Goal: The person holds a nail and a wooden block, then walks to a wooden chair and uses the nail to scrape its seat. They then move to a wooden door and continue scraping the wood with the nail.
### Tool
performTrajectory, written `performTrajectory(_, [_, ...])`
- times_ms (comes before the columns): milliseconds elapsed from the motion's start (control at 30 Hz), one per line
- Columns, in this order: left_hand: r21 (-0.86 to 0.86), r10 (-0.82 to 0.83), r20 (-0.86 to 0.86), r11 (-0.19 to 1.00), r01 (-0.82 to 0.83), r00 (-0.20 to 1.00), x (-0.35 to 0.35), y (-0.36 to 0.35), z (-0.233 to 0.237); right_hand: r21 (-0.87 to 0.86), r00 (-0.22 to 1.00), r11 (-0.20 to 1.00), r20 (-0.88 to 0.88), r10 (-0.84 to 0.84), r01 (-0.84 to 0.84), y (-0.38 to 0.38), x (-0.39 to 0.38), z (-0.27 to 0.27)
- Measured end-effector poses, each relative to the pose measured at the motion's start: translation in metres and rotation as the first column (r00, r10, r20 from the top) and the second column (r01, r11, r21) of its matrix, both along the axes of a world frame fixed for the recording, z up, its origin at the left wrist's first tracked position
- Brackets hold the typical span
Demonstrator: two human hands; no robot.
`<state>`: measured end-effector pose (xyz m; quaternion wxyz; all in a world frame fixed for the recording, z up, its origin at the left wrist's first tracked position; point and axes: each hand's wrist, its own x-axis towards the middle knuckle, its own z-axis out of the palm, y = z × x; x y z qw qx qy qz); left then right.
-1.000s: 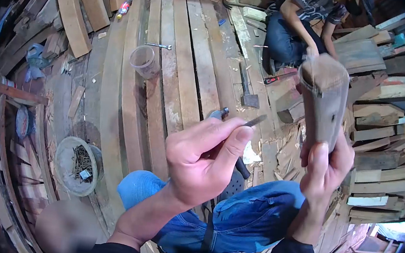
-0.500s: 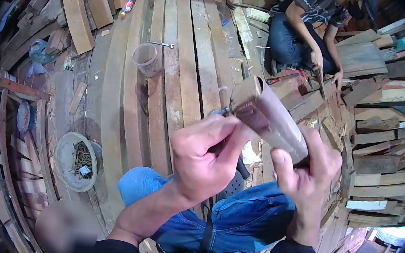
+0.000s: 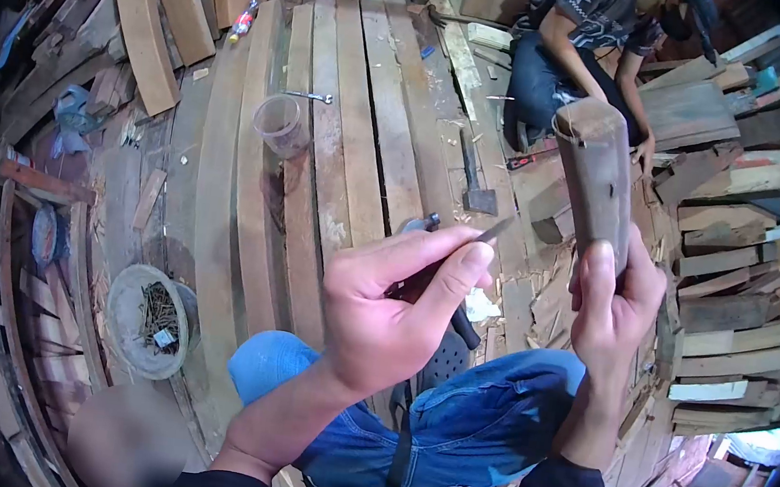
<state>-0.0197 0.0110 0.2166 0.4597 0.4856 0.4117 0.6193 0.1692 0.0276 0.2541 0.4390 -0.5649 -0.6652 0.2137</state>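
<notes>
My left hand [image 3: 394, 292] is closed, thumb and forefinger pinching a thin, dark pointed sliver [image 3: 497, 231] whose tip points up and right. My right hand [image 3: 616, 303] grips the lower end of a smooth brown wooden block [image 3: 596, 190], thumb along its near face. The block stands nearly upright, its rough top end tilted toward me, with a small dark slit in its side. The sliver's tip is apart from the block. Behind my left hand, partly hidden, lies a tool with a metal head [image 3: 423, 223] and a black handle [image 3: 465, 329].
A flat-bladed tool [image 3: 480, 200] lies on the plank floor [image 3: 319, 187]. To the left are a bucket [image 3: 137, 311] of rusty nails, a clear plastic tub [image 3: 280, 125] and a wrench [image 3: 311, 96]. Another person [image 3: 562, 80] crouches at upper right. Stacked wood [image 3: 735, 341] lines the right.
The block has swung from a leftward slant to nearly upright and moved right, away from my left hand. The sliver's tip now shows clear of it.
</notes>
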Motion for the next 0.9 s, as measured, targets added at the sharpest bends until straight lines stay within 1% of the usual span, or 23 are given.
performTrajectory(33, [-0.02, -0.007, -0.015, 1.0, 0.007, 1.0, -0.001, -0.002, 0.006, -0.006, 1.0, 1.0, 0.002, 0.005, -0.005, -0.002, -0.001, 0.003])
performTrajectory(67, [-0.025, -0.006, -0.015, 1.0, 0.005, 1.0, -0.001, -0.002, 0.004, 0.028, 0.999, 0.999, 0.004, 0.047, -0.047, -0.005, -0.004, 0.004])
performTrajectory(100, [0.035, 0.005, -0.027, 0.999, -0.004, 1.0, 0.0, 0.0, 0.002, 0.064, 0.996, 0.994, 0.007, 0.089, -0.089, -0.007, -0.006, 0.005])
performTrajectory(133, [0.097, 0.017, -0.038, 0.995, -0.013, 0.999, 0.001, 0.002, 0.002, 0.062, 0.996, 0.994, 0.007, 0.091, -0.091, -0.009, -0.006, 0.005])
performTrajectory(167, [0.011, -0.001, -0.019, 1.0, 0.001, 1.0, 0.0, -0.001, 0.009, 0.078, 0.991, 0.99, 0.075, 0.115, -0.121, -0.011, -0.006, 0.005])
performTrajectory(200, [0.011, 0.001, -0.017, 1.0, -0.001, 1.0, 0.0, -0.001, 0.008, 0.091, 0.98, 0.984, 0.144, 0.138, -0.152, -0.011, -0.006, 0.006])
performTrajectory(267, [0.079, 0.002, -0.112, 0.997, 0.007, 0.994, -0.002, 0.001, 0.007, 0.106, 0.975, 0.982, 0.179, 0.135, -0.156, -0.012, -0.009, 0.009])
performTrajectory(333, [0.101, 0.021, -0.1, 0.995, -0.011, 0.995, -0.001, 0.002, 0.003, 0.08, 0.966, 0.982, 0.209, 0.152, -0.172, -0.014, -0.009, 0.01])
performTrajectory(367, [0.125, 0.038, -0.088, 0.992, -0.027, 0.995, 0.0, 0.002, 0.001, 0.102, 0.949, 0.978, 0.278, 0.147, -0.182, -0.013, -0.01, 0.012])
performTrajectory(400, [0.125, 0.039, -0.088, 0.992, -0.027, 0.995, -0.001, 0.003, 0.0, 0.101, 0.949, 0.978, 0.278, 0.148, -0.182, -0.012, -0.012, 0.011])
performTrajectory(467, [0.151, 0.036, -0.174, 0.988, -0.009, 0.984, -0.005, 0.004, -0.003, 0.139, 0.939, 0.977, 0.325, 0.108, -0.16, -0.01, -0.014, 0.008])
performTrajectory(500, [0.149, 0.033, -0.174, 0.989, -0.007, 0.984, -0.003, 0.005, -0.004, 0.156, 0.937, 0.976, 0.337, 0.095, -0.155, -0.008, -0.013, 0.005])
performTrajectory(567, [0.139, 0.116, -0.173, 0.986, -0.092, 0.978, 0.001, 0.007, -0.006, 0.189, 0.929, 0.969, 0.36, 0.084, -0.161, -0.002, -0.013, -0.001])
performTrajectory(600, [0.139, 0.112, -0.173, 0.986, -0.088, 0.979, 0.003, 0.008, -0.01, 0.225, 0.921, 0.96, 0.383, 0.071, -0.168, 0.002, -0.012, -0.004])
performTrajectory(633, [0.189, 0.097, -0.195, 0.98, -0.06, 0.976, 0.004, 0.008, -0.015, 0.271, 0.921, 0.951, 0.389, 0.034, -0.15, 0.007, -0.013, -0.007])
performTrajectory(667, [0.243, 0.085, -0.214, 0.969, -0.031, 0.973, 0.007, 0.008, -0.016, 0.239, 0.829, 0.967, 0.522, -0.2, 0.083, 0.015, -0.009, -0.007])
performTrajectory(700, [0.32, 0.037, -0.303, 0.945, 0.065, 0.952, 0.011, -0.006, 0.001, 0.253, 0.803, 0.946, 0.51, -0.309, 0.203, 0.033, 0.007, -0.01])
performTrajectory(733, [0.328, 0.001, -0.317, 0.938, 0.108, 0.949, 0.006, -0.003, -0.002, 0.261, 0.759, 0.904, 0.492, -0.426, 0.338, 0.042, 0.016, -0.009])
performTrajectory(767, [0.233, 0.006, -0.266, 0.971, 0.059, 0.964, 0.008, 0.003, -0.008, 0.247, 0.872, 0.933, 0.355, -0.337, 0.26, 0.035, 0.013, -0.006])
performTrajectory(800, [0.119, 0.017, -0.229, 0.993, 0.011, 0.973, 0.009, 0.007, -0.011, 0.157, 0.984, 0.979, 0.098, -0.15, 0.133, 0.028, 0.003, -0.012])
performTrajectory(833, [0.119, 0.07, -0.144, 0.991, -0.053, 0.987, 0.011, 0.012, -0.009, 0.114, 0.985, 0.99, 0.141, -0.103, 0.087, 0.022, -0.006, -0.008])
performTrajectory(867, [0.125, 0.063, -0.147, 0.991, -0.045, 0.987, 0.012, 0.012, -0.008, 0.078, 0.981, 0.996, 0.184, -0.053, 0.04, 0.019, -0.009, -0.003])
performTrajectory(900, [0.073, 0.007, -0.07, 0.997, -0.002, 0.998, 0.012, 0.01, -0.009, 0.082, 0.982, 0.995, 0.181, -0.062, 0.048, 0.016, -0.007, -0.005])
